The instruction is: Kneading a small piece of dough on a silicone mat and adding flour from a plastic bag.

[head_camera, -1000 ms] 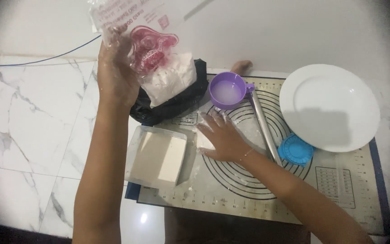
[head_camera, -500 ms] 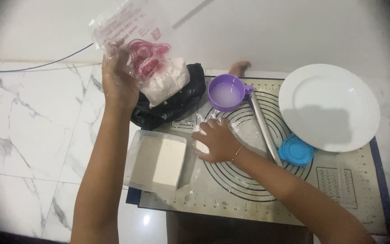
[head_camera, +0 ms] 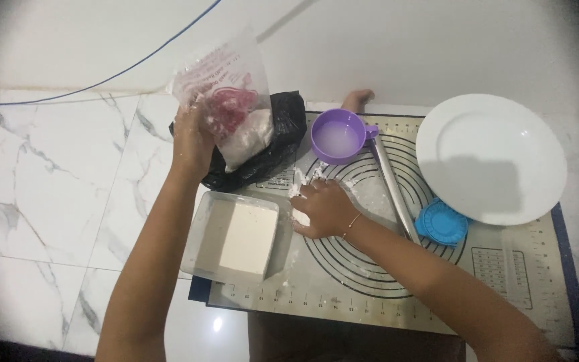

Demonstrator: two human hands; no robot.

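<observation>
- We see the left hand (head_camera: 192, 137) closed around the side of a clear plastic bag (head_camera: 226, 94) with pink print, held up at about 11 o'clock from the middle of the view; white flour sits in the bag's lower part.
- Behind and under that bag lies a crumpled black plastic bag (head_camera: 283, 144), resting on the top left corner of the baking mat (head_camera: 383, 295).
- We see the right hand (head_camera: 323, 209) palm down near the centre, fingers curled over a small lump of white dough (head_camera: 301, 216) on the floured mat; whether it actually grips the lump, we cannot tell.
- At 9 o'clock from the right hand, just beside it, stands a rectangular clear container (head_camera: 236, 238) of white flour.
- At 12 o'clock from that hand sits a purple cup (head_camera: 338, 136) holding whitish liquid.
- A metal rolling rod (head_camera: 391, 184) runs from the cup down towards 4 o'clock, ending by a blue round dumpling press (head_camera: 442, 223).
- A white plate (head_camera: 490, 157) lies at 2 o'clock, its lower edge touching the press.
</observation>
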